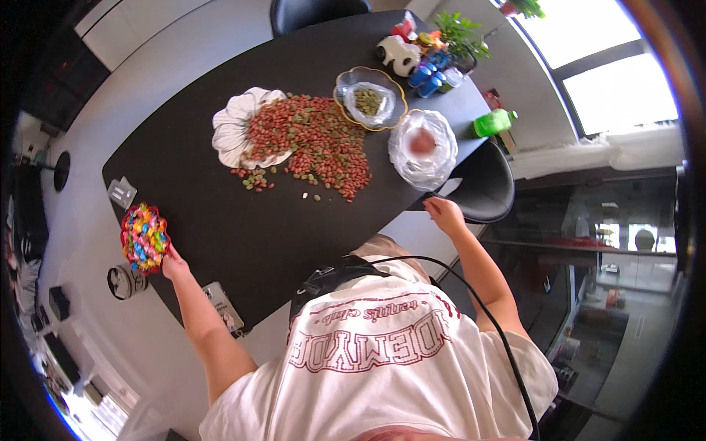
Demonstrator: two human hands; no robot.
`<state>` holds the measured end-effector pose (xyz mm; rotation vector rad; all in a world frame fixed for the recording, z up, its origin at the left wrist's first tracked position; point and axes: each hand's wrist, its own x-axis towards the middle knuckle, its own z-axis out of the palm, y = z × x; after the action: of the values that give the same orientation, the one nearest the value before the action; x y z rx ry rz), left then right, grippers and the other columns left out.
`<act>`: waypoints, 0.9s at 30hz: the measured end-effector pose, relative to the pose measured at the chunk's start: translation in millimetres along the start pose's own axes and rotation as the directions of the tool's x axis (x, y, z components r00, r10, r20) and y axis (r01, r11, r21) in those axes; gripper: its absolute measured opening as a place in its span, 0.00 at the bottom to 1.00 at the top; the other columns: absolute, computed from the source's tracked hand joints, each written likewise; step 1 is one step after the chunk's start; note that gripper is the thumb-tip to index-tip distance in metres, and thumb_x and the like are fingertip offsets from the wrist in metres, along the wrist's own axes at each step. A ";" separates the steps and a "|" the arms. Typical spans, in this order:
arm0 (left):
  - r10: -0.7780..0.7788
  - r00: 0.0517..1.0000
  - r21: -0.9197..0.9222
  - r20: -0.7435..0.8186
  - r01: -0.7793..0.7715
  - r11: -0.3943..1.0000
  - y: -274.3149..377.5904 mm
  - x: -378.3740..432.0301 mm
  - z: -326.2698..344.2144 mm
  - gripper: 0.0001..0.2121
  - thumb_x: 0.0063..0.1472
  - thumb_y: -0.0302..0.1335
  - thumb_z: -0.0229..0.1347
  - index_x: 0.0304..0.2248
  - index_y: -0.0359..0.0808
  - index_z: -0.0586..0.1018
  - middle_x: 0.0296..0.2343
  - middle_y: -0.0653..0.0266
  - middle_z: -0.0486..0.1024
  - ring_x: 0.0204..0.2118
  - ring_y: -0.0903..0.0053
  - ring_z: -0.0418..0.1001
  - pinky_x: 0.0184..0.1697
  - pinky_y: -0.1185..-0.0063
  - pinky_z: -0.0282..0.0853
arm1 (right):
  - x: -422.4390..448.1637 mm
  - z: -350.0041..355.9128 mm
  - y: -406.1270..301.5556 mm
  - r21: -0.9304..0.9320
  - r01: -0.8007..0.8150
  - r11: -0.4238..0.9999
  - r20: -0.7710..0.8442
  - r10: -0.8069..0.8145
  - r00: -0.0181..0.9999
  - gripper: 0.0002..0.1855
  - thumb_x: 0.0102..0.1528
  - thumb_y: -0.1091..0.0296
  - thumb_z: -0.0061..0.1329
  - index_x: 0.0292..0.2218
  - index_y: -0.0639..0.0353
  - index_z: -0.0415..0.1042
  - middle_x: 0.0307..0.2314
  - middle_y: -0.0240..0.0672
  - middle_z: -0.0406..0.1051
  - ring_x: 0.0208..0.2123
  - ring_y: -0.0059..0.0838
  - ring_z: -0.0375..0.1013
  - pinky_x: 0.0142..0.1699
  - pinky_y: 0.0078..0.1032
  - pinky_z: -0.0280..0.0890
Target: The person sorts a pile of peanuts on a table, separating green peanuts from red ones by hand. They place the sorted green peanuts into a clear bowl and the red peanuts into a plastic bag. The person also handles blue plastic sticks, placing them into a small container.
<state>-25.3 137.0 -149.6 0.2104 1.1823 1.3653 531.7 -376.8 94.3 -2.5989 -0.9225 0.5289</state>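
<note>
My left hand point(175, 264) grips the near rim of a red scalloped bowl point(155, 209) at the table's left end, its fingers partly hidden. Wrapped candies point(145, 240) in many colours fill the bowl. My right hand point(444, 214) is at the table's right front edge with curled fingers; whether it holds anything cannot be made out. Just beyond it stands a bowl lined with a clear plastic bag point(422, 173), with blurred reddish contents. A pile of red-skinned nuts mixed with green-brown pieces point(325, 146) spreads from a white petal-shaped dish point(231, 129) onto the black table point(220, 215).
A gold-rimmed clear bowl point(345, 88) holds a bag of greenish pieces. Behind are a panda figure point(400, 55), blue cans point(427, 80) and a potted plant point(458, 33). A green bottle point(492, 123), phone point(223, 306) and black chair point(491, 187) lie around the edges.
</note>
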 end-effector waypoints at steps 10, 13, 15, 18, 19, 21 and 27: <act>-0.101 0.967 0.242 0.232 0.043 0.969 22.5 -141.4 65.1 0.14 0.57 0.17 0.46 0.44 0.23 0.67 0.41 0.53 0.70 0.45 0.66 0.71 0.52 0.71 0.70 | 47.6 15.8 -103.6 0.322 0.130 0.938 0.196 -0.200 0.960 0.15 0.56 0.60 0.47 0.40 0.58 0.74 0.27 0.38 0.76 0.26 0.30 0.77 0.33 0.26 0.69; -0.204 0.914 0.351 0.352 0.073 0.933 7.3 -199.5 109.3 0.13 0.59 0.19 0.47 0.44 0.27 0.68 0.40 0.56 0.71 0.42 0.70 0.73 0.48 0.73 0.72 | 62.1 15.4 -134.1 0.468 0.136 0.873 0.306 -0.304 0.902 0.20 0.58 0.59 0.46 0.47 0.61 0.69 0.30 0.38 0.76 0.27 0.26 0.77 0.33 0.23 0.69; -0.285 0.867 0.434 0.408 0.091 0.896 -11.5 -239.6 143.5 0.13 0.59 0.19 0.47 0.44 0.28 0.68 0.40 0.57 0.72 0.42 0.70 0.73 0.46 0.74 0.72 | 69.8 16.8 -143.5 0.564 0.038 0.825 0.397 -0.312 0.863 0.25 0.60 0.59 0.45 0.53 0.64 0.62 0.34 0.36 0.75 0.30 0.21 0.76 0.30 0.19 0.67; -0.419 0.751 0.549 0.511 0.090 0.831 -46.3 -298.7 197.3 0.12 0.60 0.21 0.46 0.44 0.30 0.69 0.39 0.59 0.72 0.41 0.72 0.74 0.45 0.75 0.72 | 79.2 12.3 -135.8 0.713 -0.092 0.696 0.401 -0.296 0.867 0.31 0.59 0.56 0.45 0.56 0.67 0.56 0.33 0.36 0.75 0.30 0.22 0.76 0.29 0.18 0.68; -0.464 0.710 0.584 0.529 0.092 0.807 -61.4 -315.9 213.0 0.12 0.61 0.21 0.46 0.44 0.30 0.69 0.39 0.60 0.72 0.41 0.72 0.74 0.45 0.75 0.72 | 81.3 7.0 -129.9 0.745 -0.135 0.653 0.400 -0.277 0.873 0.32 0.60 0.55 0.45 0.57 0.68 0.55 0.34 0.36 0.74 0.30 0.22 0.76 0.29 0.18 0.67; -0.531 0.635 0.635 0.561 0.082 0.768 -90.4 -354.1 245.0 0.12 0.61 0.22 0.45 0.44 0.30 0.69 0.39 0.60 0.73 0.41 0.73 0.74 0.45 0.76 0.72 | 85.0 -7.0 -110.8 0.807 -0.181 0.561 0.380 -0.260 0.888 0.32 0.61 0.54 0.42 0.57 0.68 0.53 0.39 0.37 0.73 0.32 0.24 0.76 0.28 0.17 0.66; -0.670 0.462 0.759 0.581 -0.010 0.651 -187.0 -447.0 320.9 0.11 0.63 0.22 0.41 0.44 0.32 0.70 0.39 0.61 0.73 0.40 0.73 0.74 0.44 0.73 0.73 | 97.1 -64.1 -17.1 0.845 -0.273 0.460 0.385 -0.168 0.908 0.18 0.62 0.58 0.39 0.48 0.62 0.64 0.41 0.33 0.71 0.34 0.24 0.77 0.27 0.15 0.65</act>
<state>432.4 -123.9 95.8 0.9876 0.7256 0.2166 621.3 -312.5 135.2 -1.5243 -0.4236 1.2406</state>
